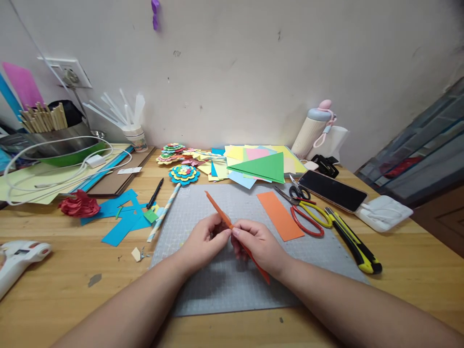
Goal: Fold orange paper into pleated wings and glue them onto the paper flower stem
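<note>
Between my two hands is a narrow strip of orange paper (220,210), seen nearly edge-on and slanting from upper left to lower right. My left hand (205,240) pinches it near the middle, thumb against the edge. Right beside it my right hand (261,245) grips the same strip, its fingers curled around the lower half. Both hands are over a grey cutting mat (217,295). A flat orange paper rectangle (280,216) lies on the mat to the right of my hands. Whether the held strip is folded I cannot tell.
Scissors (308,220) and a yellow-black utility knife (357,244) lie at the right, near a phone (332,191). Coloured paper sheets (257,166) and a layered paper flower (183,175) sit behind the mat. Blue paper scraps (121,224) and a glue gun (21,261) are left.
</note>
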A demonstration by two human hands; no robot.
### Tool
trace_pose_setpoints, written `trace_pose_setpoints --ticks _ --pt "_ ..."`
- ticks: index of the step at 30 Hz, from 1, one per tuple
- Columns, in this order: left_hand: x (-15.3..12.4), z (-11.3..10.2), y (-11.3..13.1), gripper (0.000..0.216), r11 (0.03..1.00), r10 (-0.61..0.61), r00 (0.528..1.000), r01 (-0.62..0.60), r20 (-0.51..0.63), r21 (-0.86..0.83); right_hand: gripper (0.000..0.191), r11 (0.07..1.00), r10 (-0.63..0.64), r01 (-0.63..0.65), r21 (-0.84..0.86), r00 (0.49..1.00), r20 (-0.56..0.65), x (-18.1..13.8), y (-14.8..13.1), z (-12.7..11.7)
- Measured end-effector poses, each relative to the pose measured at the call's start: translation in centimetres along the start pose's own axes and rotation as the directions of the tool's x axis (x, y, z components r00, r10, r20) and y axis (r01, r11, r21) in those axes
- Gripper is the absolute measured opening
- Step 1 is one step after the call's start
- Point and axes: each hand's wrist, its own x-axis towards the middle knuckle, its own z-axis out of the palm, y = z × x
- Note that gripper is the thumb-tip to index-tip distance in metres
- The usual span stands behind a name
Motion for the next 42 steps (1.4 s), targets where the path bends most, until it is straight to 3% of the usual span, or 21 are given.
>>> trace_pose_setpoints --ticks 6,14,19,26,34,42 --pt "0.04 -0.08 -0.43 0.008 0.989 0.070 0.993 -0.056 -0.095 0.136 0.022 0.952 -0.156 0.142 -0.273 0.987 -0.032 -0.12 0.02 -0.41" --pt "0.02 -0.35 0.17 0.001 0.985 0.142 0.989 -0.138 -0.037 0.100 0.018 0.776 -0.317 0.257 -0.577 0.948 -0.005 -0.46 -0.17 -0.48" --pt "0.02 -0.50 0.29 0.011 0.973 0.185 0.981 -0.174 -0.062 0.152 0.020 0.704 -0.370 0.313 -0.638 0.928 0.048 -0.46 -0.34 -0.70" --pt "0.09 -0.60 0.05 0.004 0.926 0.289 0.950 -0.248 -0.114 0.284 0.014 0.698 -0.364 0.283 -0.658 0.931 0.014 -0.41 -0.35 -0.83" --pt "0.09 -0.85 -0.01 0.012 0.893 0.378 0.925 -0.355 -0.035 0.277 0.017 0.645 -0.381 0.318 -0.695 0.922 0.068 -0.44 -0.69 -0.97" --pt "0.12 -0.79 0.27 0.006 0.870 0.362 0.931 -0.324 -0.035 0.371 0.014 0.639 -0.371 0.280 -0.716 0.928 0.031 -0.51 -0.77 -0.69"
